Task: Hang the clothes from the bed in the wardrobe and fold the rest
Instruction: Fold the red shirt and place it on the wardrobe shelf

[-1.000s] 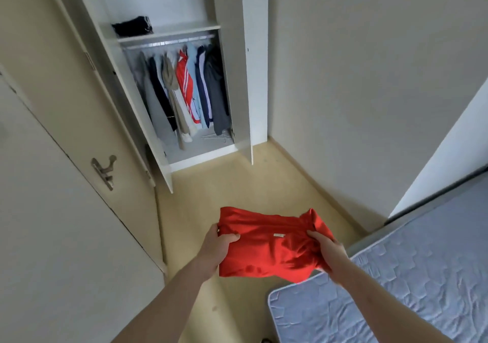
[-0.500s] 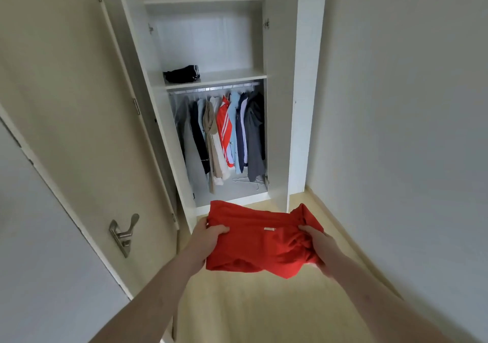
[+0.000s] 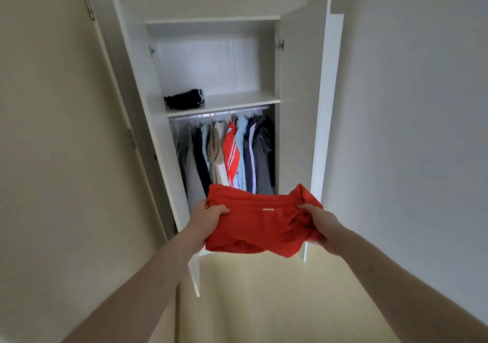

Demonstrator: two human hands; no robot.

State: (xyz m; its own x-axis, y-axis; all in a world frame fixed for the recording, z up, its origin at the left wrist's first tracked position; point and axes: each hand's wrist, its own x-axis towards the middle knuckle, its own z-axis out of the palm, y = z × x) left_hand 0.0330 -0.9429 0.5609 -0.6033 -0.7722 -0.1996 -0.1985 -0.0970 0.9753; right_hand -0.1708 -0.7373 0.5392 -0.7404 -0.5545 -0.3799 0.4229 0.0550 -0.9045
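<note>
A folded red garment (image 3: 261,224) is held up in front of the open white wardrobe (image 3: 298,131). My left hand (image 3: 206,217) grips its left edge, thumb on top. My right hand (image 3: 320,221) grips its bunched right end. Several hung clothes (image 3: 229,155) fill the rail in the lower compartment. On the shelf (image 3: 237,99) above the rail, a folded dark garment (image 3: 184,99) lies at the left.
Both wardrobe doors stand open, the left door (image 3: 148,131) and the right door (image 3: 324,105) framing the opening. A beige room door (image 3: 52,158) is at the left. A grey wall (image 3: 409,105) runs along the right. Pale floor (image 3: 264,297) lies below my arms.
I have moved closer to the wardrobe and the view has tilted up. The bed has left view. Both hands have kept their grip and the red garment now sits higher against the hung clothes.
</note>
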